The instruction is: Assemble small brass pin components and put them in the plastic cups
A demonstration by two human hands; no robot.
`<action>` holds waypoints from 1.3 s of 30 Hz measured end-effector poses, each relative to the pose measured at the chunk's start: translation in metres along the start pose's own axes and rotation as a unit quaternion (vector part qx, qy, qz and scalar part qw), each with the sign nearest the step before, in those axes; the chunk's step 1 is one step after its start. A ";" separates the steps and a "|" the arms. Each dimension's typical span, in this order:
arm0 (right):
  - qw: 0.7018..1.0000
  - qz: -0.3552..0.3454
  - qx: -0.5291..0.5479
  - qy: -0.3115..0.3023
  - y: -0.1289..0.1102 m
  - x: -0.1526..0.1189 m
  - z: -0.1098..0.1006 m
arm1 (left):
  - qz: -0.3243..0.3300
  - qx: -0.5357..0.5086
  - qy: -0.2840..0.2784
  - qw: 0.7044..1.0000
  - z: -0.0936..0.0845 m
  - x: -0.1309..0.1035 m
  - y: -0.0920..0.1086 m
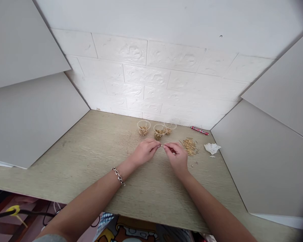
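Note:
Above the middle of the table, my left hand (148, 149) and my right hand (177, 157) meet almost tip to tip, each in a pinch. A small shiny metal piece (162, 145) pokes out from my left fingertips toward the right hand. What my right fingertips pinch is too small to make out. Just beyond the hands stand three clear plastic cups: a left cup (143, 125), a middle cup (159, 127) and a right cup (170, 125), with small gold-coloured parts in them. Beside my right hand lies a pile of thin gold-coloured metal tubes (189, 147).
A crumpled white tissue (212, 148) and a red tube-like packet (200, 130) lie at the right. Tiny bits are scattered on the wooden table (80, 151) left of the cups. Grey panels (47, 114) flank both sides, and a white brick-patterned wall (141, 80) closes the back.

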State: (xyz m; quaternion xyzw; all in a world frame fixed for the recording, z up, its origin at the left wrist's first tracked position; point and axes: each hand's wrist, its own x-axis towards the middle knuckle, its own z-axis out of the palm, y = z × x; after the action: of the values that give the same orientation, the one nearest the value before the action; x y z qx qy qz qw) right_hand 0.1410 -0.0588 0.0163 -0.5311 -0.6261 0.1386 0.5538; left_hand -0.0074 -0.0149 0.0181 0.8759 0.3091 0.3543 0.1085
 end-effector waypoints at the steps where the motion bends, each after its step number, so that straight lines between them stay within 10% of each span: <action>1: 1.000 -0.001 -0.005 -0.005 0.001 0.000 0.000 | 0.002 0.006 0.000 1.000 0.000 0.000 0.000; 39: 0.994 -0.016 -0.088 -0.059 0.011 -0.002 0.004 | 0.103 0.208 -0.075 0.970 -0.005 0.000 -0.005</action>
State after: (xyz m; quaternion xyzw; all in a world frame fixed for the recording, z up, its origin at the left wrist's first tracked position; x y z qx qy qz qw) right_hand 0.1425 -0.0540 0.0058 -0.5585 -0.6760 0.1056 0.4689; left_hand -0.0134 -0.0115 0.0199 0.9304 0.2752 0.2246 -0.0907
